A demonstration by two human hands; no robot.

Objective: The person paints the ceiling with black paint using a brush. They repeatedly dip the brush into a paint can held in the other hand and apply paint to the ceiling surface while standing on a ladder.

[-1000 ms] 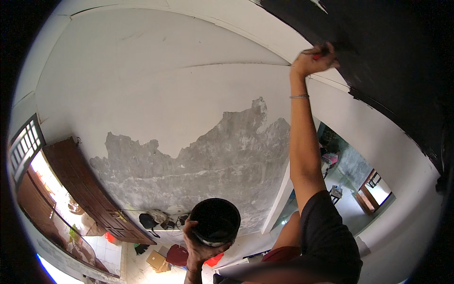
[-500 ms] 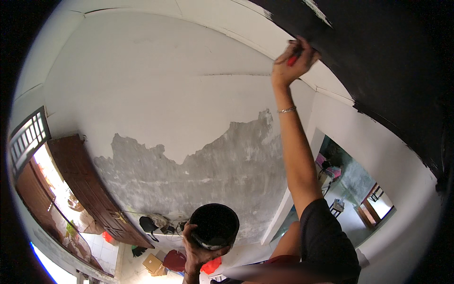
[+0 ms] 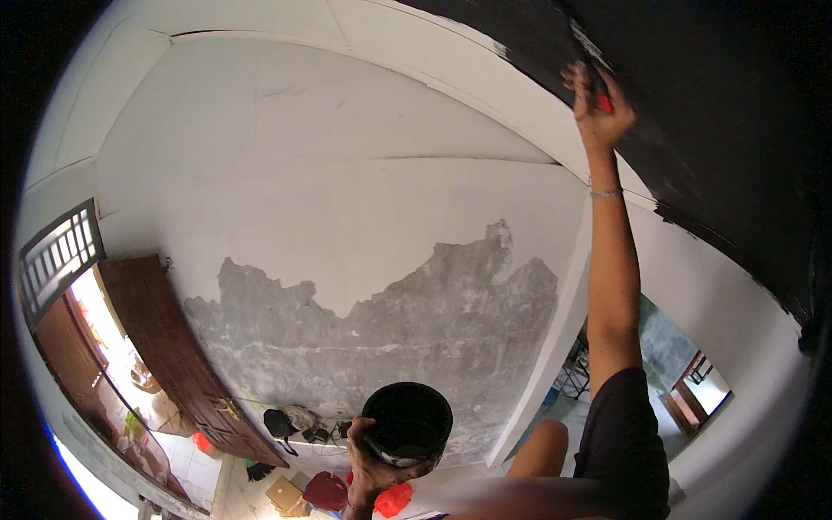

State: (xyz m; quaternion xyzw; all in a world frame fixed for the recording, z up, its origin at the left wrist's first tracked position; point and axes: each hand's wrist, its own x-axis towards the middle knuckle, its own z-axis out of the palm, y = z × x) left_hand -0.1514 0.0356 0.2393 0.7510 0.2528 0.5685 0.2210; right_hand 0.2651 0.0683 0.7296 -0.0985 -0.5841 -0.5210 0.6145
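My right hand (image 3: 604,117) is raised high at the upper right, closed on a red-handled paintbrush (image 3: 604,103), its fingers blurred. The brush's dark tip is at the black painted overhead surface (image 3: 719,121), by a pale streak (image 3: 586,42); exact contact is hard to tell. A white panel strip (image 3: 472,95) borders the black area. At the bottom centre, my left hand (image 3: 371,468) grips a round black pot (image 3: 407,416) from below and the side. The pot's interior is dark, with a pale smear low on it.
A white wall with patchy grey plaster (image 3: 433,338) spans ahead. An open wooden door (image 3: 173,355) and grilled window (image 3: 61,256) are at left, a doorway (image 3: 685,347) at right. Bags, cables, a cardboard piece (image 3: 286,494) and red items lie below by the wall.
My right hand and brush have swung right along the black surface since half a second ago, after moving left before that. The room and pot appear slightly lower in view.
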